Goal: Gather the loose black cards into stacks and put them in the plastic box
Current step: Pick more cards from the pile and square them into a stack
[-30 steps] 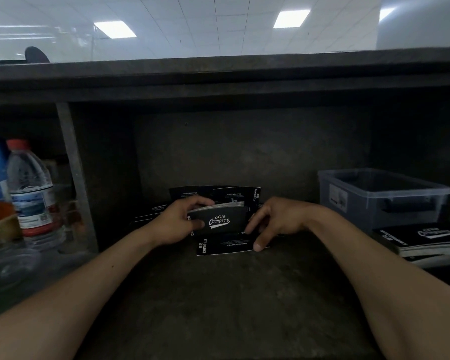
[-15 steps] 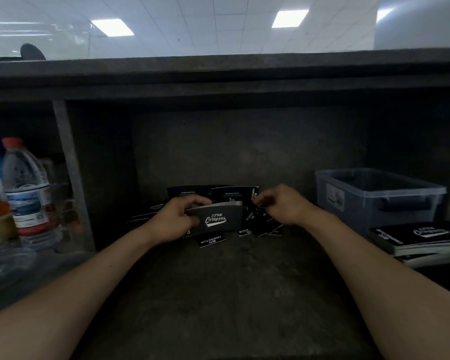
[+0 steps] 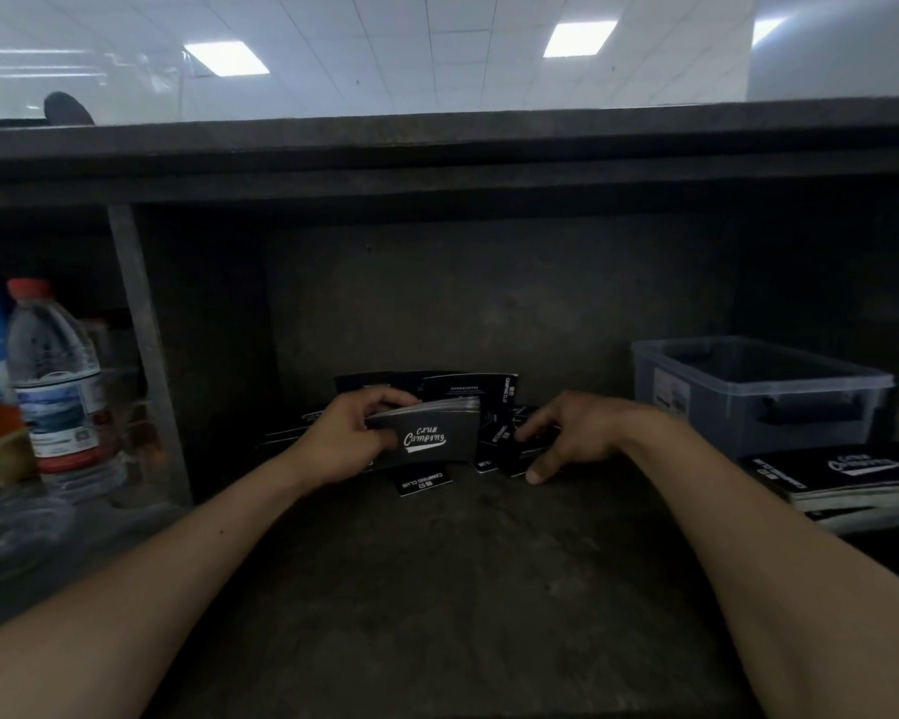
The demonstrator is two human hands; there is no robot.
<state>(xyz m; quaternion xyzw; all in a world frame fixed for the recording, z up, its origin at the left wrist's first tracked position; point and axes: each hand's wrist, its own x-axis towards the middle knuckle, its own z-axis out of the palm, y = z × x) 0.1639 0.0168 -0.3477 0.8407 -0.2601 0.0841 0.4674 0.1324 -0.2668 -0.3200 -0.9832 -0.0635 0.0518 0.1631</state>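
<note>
On the rough dark desk (image 3: 437, 589), our left hand (image 3: 351, 438) grips a thick stack of flat black cards (image 3: 432, 435); our right hand (image 3: 577, 433) pinches loose black cards (image 3: 519, 455) with curled fingers (image 3: 536, 429).

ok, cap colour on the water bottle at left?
Red cap on the clear water bottle; the head view shows it.

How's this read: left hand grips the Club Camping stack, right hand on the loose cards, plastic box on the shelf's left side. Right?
One error: head view shows the plastic box on the right side, not the left. Rest holds: left hand grips the stack, right hand on the loose cards.
</note>
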